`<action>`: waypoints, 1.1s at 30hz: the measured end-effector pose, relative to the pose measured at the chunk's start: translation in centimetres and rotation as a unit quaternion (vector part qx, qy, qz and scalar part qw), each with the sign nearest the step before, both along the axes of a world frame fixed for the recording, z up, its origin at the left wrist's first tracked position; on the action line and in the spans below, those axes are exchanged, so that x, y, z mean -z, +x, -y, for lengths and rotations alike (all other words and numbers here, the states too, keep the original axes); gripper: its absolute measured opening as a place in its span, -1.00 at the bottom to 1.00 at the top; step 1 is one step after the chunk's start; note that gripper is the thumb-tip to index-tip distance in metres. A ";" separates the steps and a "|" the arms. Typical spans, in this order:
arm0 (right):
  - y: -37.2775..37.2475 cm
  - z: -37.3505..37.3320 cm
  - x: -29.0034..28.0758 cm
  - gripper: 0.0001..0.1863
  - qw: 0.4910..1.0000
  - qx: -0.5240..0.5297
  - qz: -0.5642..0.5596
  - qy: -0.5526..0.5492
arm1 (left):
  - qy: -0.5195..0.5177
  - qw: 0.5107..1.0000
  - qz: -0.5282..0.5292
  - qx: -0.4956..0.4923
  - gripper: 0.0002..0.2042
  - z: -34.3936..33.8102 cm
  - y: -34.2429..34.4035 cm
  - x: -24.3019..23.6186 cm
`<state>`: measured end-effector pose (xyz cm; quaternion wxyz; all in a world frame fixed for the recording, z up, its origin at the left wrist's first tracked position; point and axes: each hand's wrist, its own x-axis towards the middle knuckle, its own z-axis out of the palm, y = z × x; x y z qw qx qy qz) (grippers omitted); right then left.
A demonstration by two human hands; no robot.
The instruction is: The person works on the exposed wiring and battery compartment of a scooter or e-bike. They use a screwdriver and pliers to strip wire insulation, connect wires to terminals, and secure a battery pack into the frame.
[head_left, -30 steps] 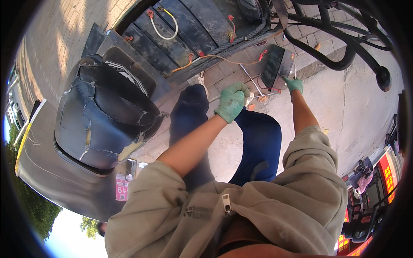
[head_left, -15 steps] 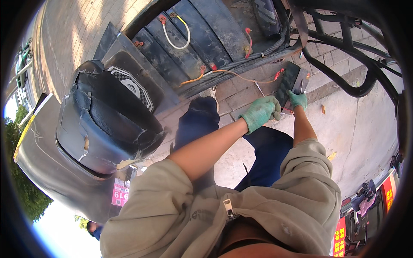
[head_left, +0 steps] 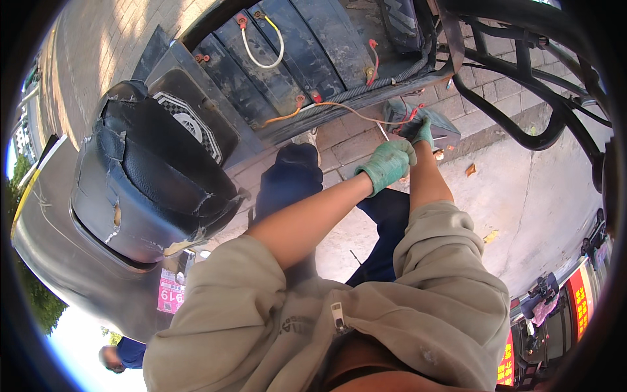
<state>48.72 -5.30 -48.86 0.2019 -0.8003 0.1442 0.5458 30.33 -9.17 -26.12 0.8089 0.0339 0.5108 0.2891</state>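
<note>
My left hand [head_left: 390, 164], in a green glove, is closed in a fist, with a thin metal-shafted tool [head_left: 382, 130] sticking up from it. To its right, my gloved right hand [head_left: 424, 134] is against the near side of a dark box-shaped battery [head_left: 445, 130] on the paving; its fingers are partly hidden, and I cannot tell how they grip. An orange-brown wire [head_left: 366, 112] with red ends stretches from the row of batteries [head_left: 297, 49] in the vehicle's open compartment to this loose battery.
A torn black seat [head_left: 153, 176] is tipped up at the left, beside a dark panel with a checkered emblem [head_left: 189, 127]. Black frame tubes [head_left: 522, 98] curve over the upper right. A white wire [head_left: 261, 64] links batteries. A person [head_left: 124, 355] is at the lower left.
The loose battery has shifted left toward the compartment and turned, and my right hand has moved left with it. My left hand stays closed, slightly farther left. The whole view has shifted a little.
</note>
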 end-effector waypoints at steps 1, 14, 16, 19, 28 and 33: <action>-0.3 0.3 1.0 -0.29 0.998 -0.008 -0.054 0.040 | 0.036 0.999 -0.013 0.029 -0.80 -0.2 -0.2 0.1; 0.1 3.5 6.6 -0.14 0.951 0.043 -0.259 0.163 | 0.059 0.998 -0.016 -0.035 -0.81 -2.2 -0.9 0.4; -0.7 4.3 3.9 -0.32 0.979 -0.010 -0.116 0.168 | 0.068 0.995 -0.026 -0.068 -0.81 -2.0 -1.3 0.6; -2.6 5.4 -2.1 -0.56 0.996 0.067 0.053 0.009 | 0.071 0.988 -0.081 -0.111 -0.82 -0.5 -2.2 0.8; -13.2 2.2 -25.1 -0.69 0.862 -0.463 0.074 0.194 | 0.044 0.967 -0.252 -0.003 -0.80 6.8 -8.8 -10.8; -19.5 -0.8 -37.4 -0.75 0.895 -0.341 -0.100 0.269 | 0.189 0.866 -0.447 0.118 -0.71 1.3 -13.4 -20.3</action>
